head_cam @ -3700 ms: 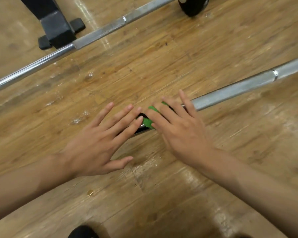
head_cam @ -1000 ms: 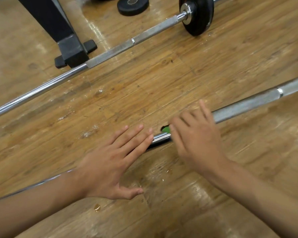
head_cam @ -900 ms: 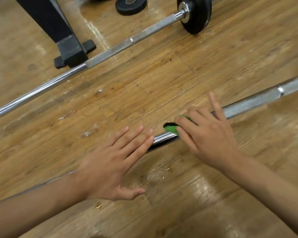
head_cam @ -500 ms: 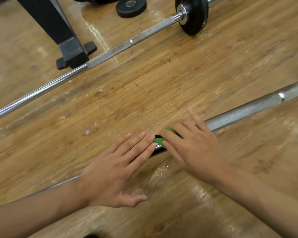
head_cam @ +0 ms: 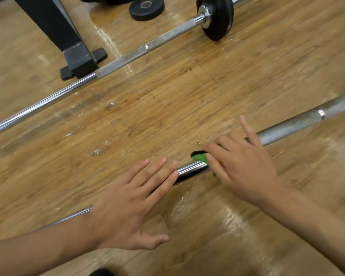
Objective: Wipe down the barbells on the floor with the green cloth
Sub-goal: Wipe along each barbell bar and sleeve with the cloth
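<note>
Left hand (head_cam: pixel 127 204) is lying flat on the near barbell (head_cam: pixel 287 128); right hand (head_cam: pixel 241 166), fingers straight, is pressing green cloth (head_cam: pixel 200 156) onto it. Far barbell (head_cam: pixel 127 60) is lying by a rack foot (head_cam: pixel 78 60).

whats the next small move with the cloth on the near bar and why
Probably slide the green cloth leftward along the near barbell toward the left hand. The right hand presses the cloth flat on the bar, the left hand rests on it further along, and a bare shiny stretch shows between them.
</note>
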The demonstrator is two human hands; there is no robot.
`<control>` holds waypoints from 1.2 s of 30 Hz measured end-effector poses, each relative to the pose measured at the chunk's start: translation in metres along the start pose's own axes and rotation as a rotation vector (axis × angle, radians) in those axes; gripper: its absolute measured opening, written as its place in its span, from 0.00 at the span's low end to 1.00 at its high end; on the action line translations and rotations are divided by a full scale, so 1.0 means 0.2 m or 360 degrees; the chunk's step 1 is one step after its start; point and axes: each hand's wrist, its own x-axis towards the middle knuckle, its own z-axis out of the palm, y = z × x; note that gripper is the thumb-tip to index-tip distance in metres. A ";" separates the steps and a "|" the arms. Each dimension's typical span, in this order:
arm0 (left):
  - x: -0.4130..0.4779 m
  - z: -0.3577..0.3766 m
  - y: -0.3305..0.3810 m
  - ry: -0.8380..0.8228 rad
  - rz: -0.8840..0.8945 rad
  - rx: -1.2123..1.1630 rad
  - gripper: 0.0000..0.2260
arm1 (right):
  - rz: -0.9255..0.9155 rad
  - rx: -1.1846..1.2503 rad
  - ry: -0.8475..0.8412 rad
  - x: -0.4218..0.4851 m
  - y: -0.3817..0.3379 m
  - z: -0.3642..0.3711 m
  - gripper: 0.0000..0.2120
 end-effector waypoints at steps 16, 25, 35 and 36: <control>-0.05 0.03 0.16 0.0064 0.0005 0.0019 0.48 | 0.0389 -0.0172 -0.0130 -0.13 0.24 -0.15 0.18; -0.08 0.03 0.24 0.0054 0.0055 0.0078 0.47 | -0.0033 -0.0003 -0.0126 -0.19 -0.12 -0.05 0.15; -0.10 0.04 0.32 0.0041 0.0043 0.0045 0.48 | 0.0000 0.0000 -0.0111 -0.24 -0.23 -0.06 0.11; -0.10 0.03 0.33 0.0044 0.0051 0.0042 0.48 | -0.0130 0.0014 -0.0134 -0.25 -0.21 -0.07 0.11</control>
